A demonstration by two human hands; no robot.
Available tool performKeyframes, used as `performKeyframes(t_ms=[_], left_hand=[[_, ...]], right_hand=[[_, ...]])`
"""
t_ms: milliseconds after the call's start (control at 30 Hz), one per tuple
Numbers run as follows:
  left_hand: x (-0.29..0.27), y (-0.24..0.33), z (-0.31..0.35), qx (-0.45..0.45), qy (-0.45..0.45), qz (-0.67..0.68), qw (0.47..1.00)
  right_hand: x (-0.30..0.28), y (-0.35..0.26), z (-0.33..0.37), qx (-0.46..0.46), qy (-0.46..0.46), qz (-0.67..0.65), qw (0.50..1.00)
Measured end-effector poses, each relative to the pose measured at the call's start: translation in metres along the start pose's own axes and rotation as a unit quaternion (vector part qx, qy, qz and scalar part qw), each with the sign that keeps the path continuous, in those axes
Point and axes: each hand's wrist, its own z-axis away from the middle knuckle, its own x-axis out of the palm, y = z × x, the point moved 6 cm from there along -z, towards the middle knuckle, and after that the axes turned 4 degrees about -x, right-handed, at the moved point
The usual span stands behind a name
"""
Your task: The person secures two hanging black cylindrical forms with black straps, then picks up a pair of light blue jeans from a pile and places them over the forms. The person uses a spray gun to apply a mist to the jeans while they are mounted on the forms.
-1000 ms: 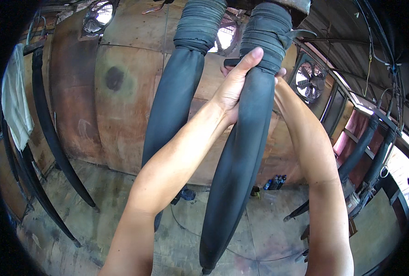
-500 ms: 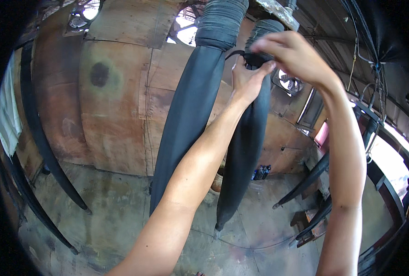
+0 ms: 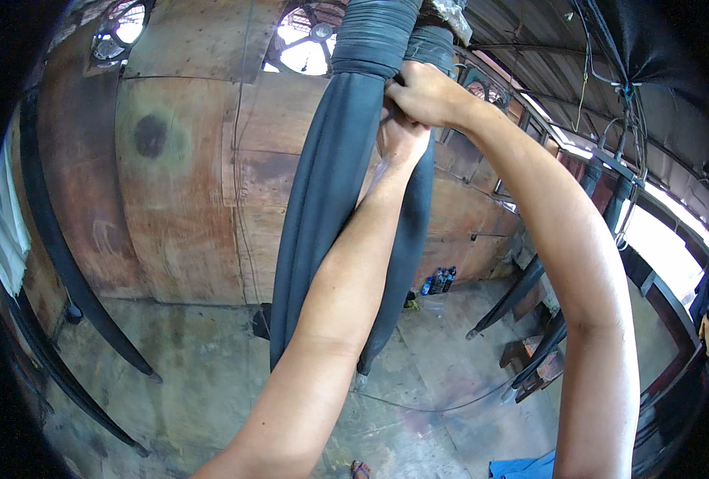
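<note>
Two long dark grey rubber tubes hang side by side from overhead. The nearer tube (image 3: pixel 326 184) drops down past my left forearm. The farther tube (image 3: pixel 408 239) hangs behind it, its top bunched in folds. My left hand (image 3: pixel 400 137) reaches up and grips the upper part of the farther tube. My right hand (image 3: pixel 428 94) lies just above it, closed on the same tube near its wrinkled top. Both arms stretch up from the lower edge.
A rust-brown plank wall (image 3: pixel 187 199) with round fans (image 3: pixel 306 32) stands behind. More dark tubes (image 3: pixel 67 271) lean at left, others (image 3: pixel 530 287) at right. Bottles (image 3: pixel 438 281) stand by the wall on the concrete floor (image 3: pixel 211 375). A blue cloth (image 3: pixel 530 467) lies low right.
Both hands have climbed toward the tube's top and closed together there; the view has tilted upward and to the right.
</note>
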Motion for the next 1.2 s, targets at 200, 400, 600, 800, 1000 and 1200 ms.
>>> performKeyframes(t_ms=[200, 400, 600, 800, 1000, 1200], left_hand=[[-0.021, 0.017, -0.005, 0.053, 0.042, -0.019, 0.998], [-0.026, 0.012, -0.007, -0.042, 0.020, -0.018, 0.999], [-0.031, 0.017, -0.009, 0.006, 0.043, -0.010, 0.999], [-0.028, 0.016, -0.006, -0.053, -0.006, -0.007, 0.999], [-0.010, 0.007, -0.017, -0.038, -0.001, 0.076, 0.996], [0.003, 0.004, -0.014, -0.018, -0.050, 0.167, 0.984]], right_hand=[[-0.014, -0.005, 0.031, -0.019, 0.107, 0.016, 0.994], [-0.045, -0.025, 0.050, -0.127, 0.175, 0.236, 0.948], [-0.077, -0.051, 0.068, -0.132, 0.036, 0.150, 0.979], [-0.108, -0.042, 0.131, 0.078, -0.141, -0.155, 0.975], [-0.134, 0.002, 0.153, 0.104, -0.135, 0.004, 0.985], [-0.137, 0.044, 0.163, -0.030, -0.104, 0.219, 0.970]])
